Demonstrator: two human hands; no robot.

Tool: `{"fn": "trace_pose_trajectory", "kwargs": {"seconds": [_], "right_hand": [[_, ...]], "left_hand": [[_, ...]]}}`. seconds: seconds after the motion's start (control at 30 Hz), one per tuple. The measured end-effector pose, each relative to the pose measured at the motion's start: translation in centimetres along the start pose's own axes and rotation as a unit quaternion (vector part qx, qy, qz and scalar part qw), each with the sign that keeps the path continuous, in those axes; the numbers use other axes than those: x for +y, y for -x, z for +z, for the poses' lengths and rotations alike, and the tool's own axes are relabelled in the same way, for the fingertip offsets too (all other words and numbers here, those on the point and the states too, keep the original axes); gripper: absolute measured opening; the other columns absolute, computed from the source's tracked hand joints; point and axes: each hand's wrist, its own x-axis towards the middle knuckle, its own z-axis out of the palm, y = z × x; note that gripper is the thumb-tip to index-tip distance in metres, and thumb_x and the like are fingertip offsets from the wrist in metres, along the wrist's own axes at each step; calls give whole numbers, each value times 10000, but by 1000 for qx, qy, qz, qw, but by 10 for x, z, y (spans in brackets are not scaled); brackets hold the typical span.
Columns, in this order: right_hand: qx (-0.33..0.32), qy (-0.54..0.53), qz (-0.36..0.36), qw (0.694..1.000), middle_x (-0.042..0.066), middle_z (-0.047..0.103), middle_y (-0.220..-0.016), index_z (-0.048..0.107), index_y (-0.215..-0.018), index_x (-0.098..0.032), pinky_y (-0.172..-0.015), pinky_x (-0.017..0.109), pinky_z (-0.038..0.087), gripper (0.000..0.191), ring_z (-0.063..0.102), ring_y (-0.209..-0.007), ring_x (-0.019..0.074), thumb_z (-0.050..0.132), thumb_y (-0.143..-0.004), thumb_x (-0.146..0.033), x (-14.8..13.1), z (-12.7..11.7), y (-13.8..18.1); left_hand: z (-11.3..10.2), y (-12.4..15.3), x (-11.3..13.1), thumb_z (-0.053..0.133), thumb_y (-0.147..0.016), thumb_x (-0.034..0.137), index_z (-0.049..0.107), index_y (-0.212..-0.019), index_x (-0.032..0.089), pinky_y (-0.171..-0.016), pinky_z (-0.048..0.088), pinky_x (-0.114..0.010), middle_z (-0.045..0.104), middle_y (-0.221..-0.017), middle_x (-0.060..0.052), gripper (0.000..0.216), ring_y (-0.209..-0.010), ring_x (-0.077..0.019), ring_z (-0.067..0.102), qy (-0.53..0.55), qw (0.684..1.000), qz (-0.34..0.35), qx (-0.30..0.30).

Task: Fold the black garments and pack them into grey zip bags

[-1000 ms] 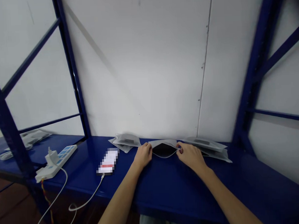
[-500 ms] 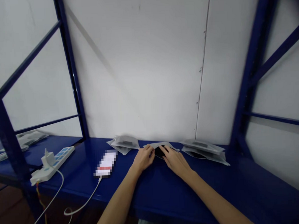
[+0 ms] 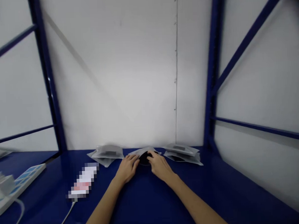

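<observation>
In the middle of the blue shelf, near its back edge, lies a frosted plastic bag (image 3: 143, 150) with its mouth spread towards me. A black item (image 3: 144, 158) shows inside; its kind I cannot make out. My left hand (image 3: 126, 169) grips the bag's left edge, thumb below and fingers on top. My right hand (image 3: 161, 166) reaches in from the right, its fingers bent and closed on the black item at the bag's opening. Both hands partly cover the bag.
Similar frosted bags lie in a stack (image 3: 109, 152) on the left and another stack (image 3: 183, 151) on the right. A phone (image 3: 84, 181) with a charging cable and a white power strip (image 3: 23, 183) are to the left. Blue posts (image 3: 47, 80) and a white wall (image 3: 128, 76) enclose the shelf.
My view has turned right and come closer to the shelf. The left fingers now lie flatter over the bag's edge, and the right fingers are more bent at its opening.
</observation>
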Motion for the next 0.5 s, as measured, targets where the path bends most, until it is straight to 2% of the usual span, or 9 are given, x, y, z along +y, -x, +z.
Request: {"fn": "trace_pose_trajectory", "kwargs": {"seconds": [0.1, 0.27, 0.37, 0.5], "right_hand": [[23, -47, -21, 998, 93, 643, -1385, 746, -1043, -169, -1034, 337, 498, 283, 656, -1160, 234, 532, -897, -57, 4, -7, 7], [41, -96, -63, 993, 95, 728, -1251, 749, -1057, -149, -1046, 362, 501, 292, 672, -1110, 235, 546, -882, -32, 5, -22, 28], [42, -108, -107, 988, 100, 737, -1204, 728, -1080, -154, -962, 347, 539, 312, 663, -1056, 224, 510, -898, -26, 1, -35, 53], [57, -135, -97, 984, 93, 729, -1134, 699, -1107, -177, -848, 324, 549, 339, 642, -973, 207, 458, -920, -28, -11, -53, 98]], "left_hand": [[7, 0, -9, 280, -1075, 413, 607, -1410, 254, -1141, 404, -472, 621, -1444, -42, 494, -1350, -269, 520, 13, 998, -32, -45], [18, 0, -20, 277, -1066, 394, 637, -1383, 293, -1093, 433, -469, 646, -1416, -26, 489, -1304, -280, 561, -10, 994, -70, -78], [20, -1, -19, 298, -1064, 383, 687, -1317, 294, -1086, 430, -481, 651, -1409, -29, 473, -1311, -297, 555, -37, 994, -69, -82], [19, -1, -13, 315, -1062, 365, 701, -1292, 281, -1085, 420, -514, 626, -1440, -36, 457, -1312, -313, 547, -68, 991, -66, -97]]}}
